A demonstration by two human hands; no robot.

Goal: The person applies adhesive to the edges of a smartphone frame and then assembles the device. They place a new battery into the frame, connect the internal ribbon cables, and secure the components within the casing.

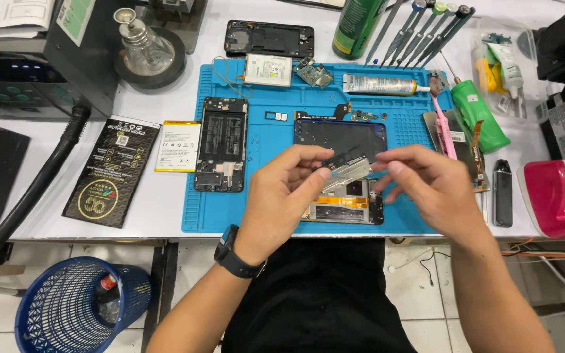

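Phone lies opened on the blue mat, its parts already out around it, while left hand and right hand together pinch a small silver-and-black part just above it, not yet seated.
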